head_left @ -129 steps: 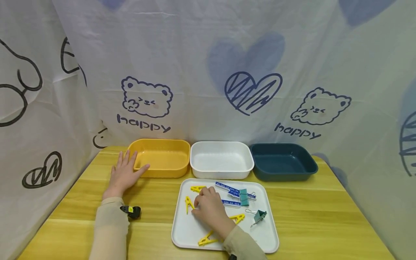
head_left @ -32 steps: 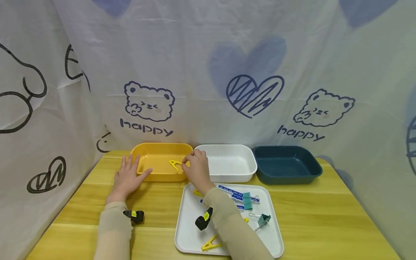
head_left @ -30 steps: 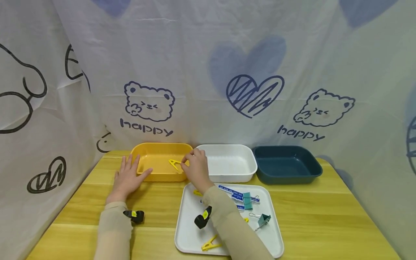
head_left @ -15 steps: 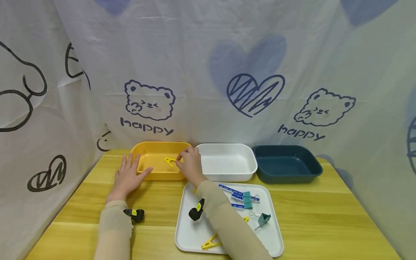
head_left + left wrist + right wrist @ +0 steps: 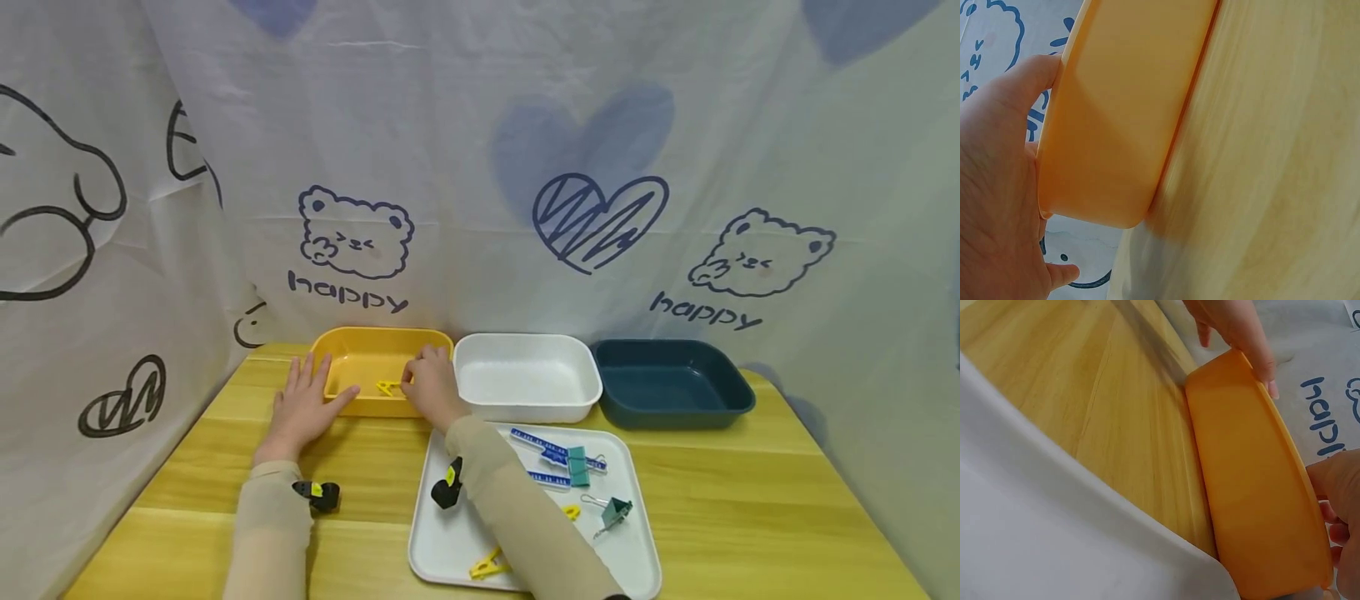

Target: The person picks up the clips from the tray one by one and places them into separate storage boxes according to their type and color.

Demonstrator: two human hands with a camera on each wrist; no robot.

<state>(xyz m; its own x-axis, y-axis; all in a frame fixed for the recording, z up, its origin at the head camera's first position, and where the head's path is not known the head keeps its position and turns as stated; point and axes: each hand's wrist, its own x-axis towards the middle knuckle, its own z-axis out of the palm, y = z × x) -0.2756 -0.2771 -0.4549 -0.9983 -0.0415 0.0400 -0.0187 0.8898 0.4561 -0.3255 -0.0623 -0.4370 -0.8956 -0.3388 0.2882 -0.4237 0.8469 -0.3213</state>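
Observation:
My right hand (image 5: pixel 435 387) reaches into the yellow bin (image 5: pixel 367 406), its fingertips curled at a small yellow clothespin (image 5: pixel 387 387) low near the front wall. The fingers cover one end of the clothespin, which appears pinched. My left hand (image 5: pixel 303 410) rests at the bin's left end with spread, straight fingers, thumb over the front rim; the left wrist view shows that hand (image 5: pixel 997 181) against the outer wall. On the white tray (image 5: pixel 442 554) lie yellow clothespins (image 5: pixel 489 566), partly hidden by my right sleeve, blue ruler-like strips (image 5: pixel 550 479) and teal binder clips (image 5: pixel 617 511).
A white bin (image 5: pixel 528 407) and a dark blue bin (image 5: pixel 675 415) stand in a row right of the yellow one. Behind them hangs a printed cloth (image 5: pixel 480 275). The tray lies on the wooden table (image 5: pixel 720 517) in front of the bins.
My right hand has gone from the tray to the yellow bin with a yellow clothespin. Over the last second it has moved left and down inside the bin. My left hand has stayed at the rim.

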